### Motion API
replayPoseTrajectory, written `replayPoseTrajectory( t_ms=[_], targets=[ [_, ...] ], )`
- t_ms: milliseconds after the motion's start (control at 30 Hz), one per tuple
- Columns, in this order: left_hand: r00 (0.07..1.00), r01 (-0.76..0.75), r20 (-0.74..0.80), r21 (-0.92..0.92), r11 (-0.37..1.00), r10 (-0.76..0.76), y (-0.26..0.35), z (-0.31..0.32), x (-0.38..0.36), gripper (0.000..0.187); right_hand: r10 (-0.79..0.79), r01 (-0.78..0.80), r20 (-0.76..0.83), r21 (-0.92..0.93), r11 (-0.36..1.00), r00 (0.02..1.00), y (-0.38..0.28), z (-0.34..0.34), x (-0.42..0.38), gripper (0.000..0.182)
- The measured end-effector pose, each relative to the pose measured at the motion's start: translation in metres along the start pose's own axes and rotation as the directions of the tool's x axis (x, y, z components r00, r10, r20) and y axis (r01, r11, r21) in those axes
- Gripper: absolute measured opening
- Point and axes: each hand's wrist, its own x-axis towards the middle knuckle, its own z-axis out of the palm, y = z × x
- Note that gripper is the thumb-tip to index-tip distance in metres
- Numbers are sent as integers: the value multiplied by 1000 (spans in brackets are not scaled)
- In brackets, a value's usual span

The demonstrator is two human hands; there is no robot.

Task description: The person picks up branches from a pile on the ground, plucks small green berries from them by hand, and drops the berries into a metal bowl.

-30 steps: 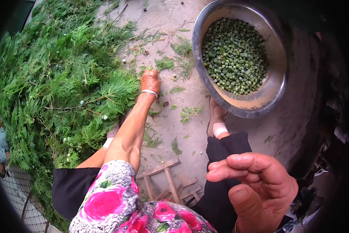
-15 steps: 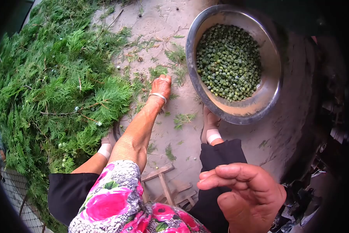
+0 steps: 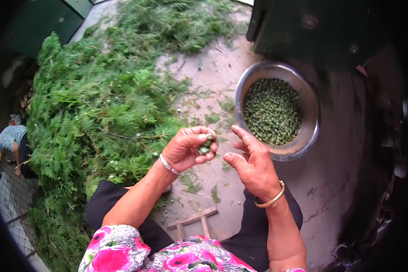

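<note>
My left hand (image 3: pixel 186 147) is turned palm up in front of me, its fingers curled around a few small green seed cones (image 3: pixel 206 146). Just to the right, my right hand (image 3: pixel 255 164) is held with fingers apart and nothing in it. A small gap separates the two hands. Beyond my right hand stands a wide metal basin (image 3: pixel 309 136) with a heap of green seed cones (image 3: pixel 273 109) in it. On the left lies a big pile of feathery green conifer branches (image 3: pixel 108 109), close to my left wrist.
A wooden frame-like piece (image 3: pixel 192 218) lies between my legs. Dark green panels (image 3: pixel 313 31) stand behind the basin. At the far left, another person (image 3: pixel 13 140) bends near wire mesh (image 3: pixel 13 199). Green sprigs (image 3: pixel 190 181) litter the floor.
My left hand has risen from the floor and turned palm up, revealing cones in its fingers. My right hand has moved forward beside it. The view has tilted up, showing more of the surroundings.
</note>
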Motion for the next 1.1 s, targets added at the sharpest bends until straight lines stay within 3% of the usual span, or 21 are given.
replayPoseTrajectory(
  t_ms=[67, 100, 200, 233, 333, 400, 667, 767, 900, 1100],
  targets=[
    [998, 49, 43, 42, 998, -51, 15, 25, -29, 21, 139, -231, 246, 401, 887, 959, -14, 10, 4, 57],
    [997, 61, 49, 47, 997, -63, 18, 32, -43, 21, 61, -231, 318, 532, 814, 946, -13, 16, 3, 53],
    [995, 62, 79, 19, 998, -63, 18, 37, -74, 19, -9, -345, 478, 647, 680, 878, -32, 20, 1, 41],
    [997, 50, 62, -13, 999, -49, 16, 37, -80, 19, -14, -357, 485, 662, 658, 874, -37, 22, 0, 32],
    [999, -37, -24, -121, 992, 34, 6, 39, -77, 17, 52, -213, 330, 472, 855, 943, -26, 31, 2, 10],
    [998, -26, 62, -115, 993, 34, 6, 43, -70, 18, 35, -172, 278, 484, 858, 960, -27, 24, 6, 6],
    [981, -74, 164, -166, 983, 102, 10, 35, -64, 18, 71, -159, 173, 570, 806, 982, -25, 30, 11, 4],
    [991, -88, 88, -126, 988, 100, 16, 39, -64, 18, 55, -117, 129, 538, 835, 990, -30, 29, 11, 4],
    [990, -59, -129, -55, 997, 51, 15, 40, -59, 17, 22, -57, 74, 512, 857, 997, -25, 29, 11, 6],
    [983, -57, -177, -67, 996, 44, 16, 46, -56, 17, 12, -48, 73, 512, 857, 997, -22, 22, 12, 9]
  ],
)
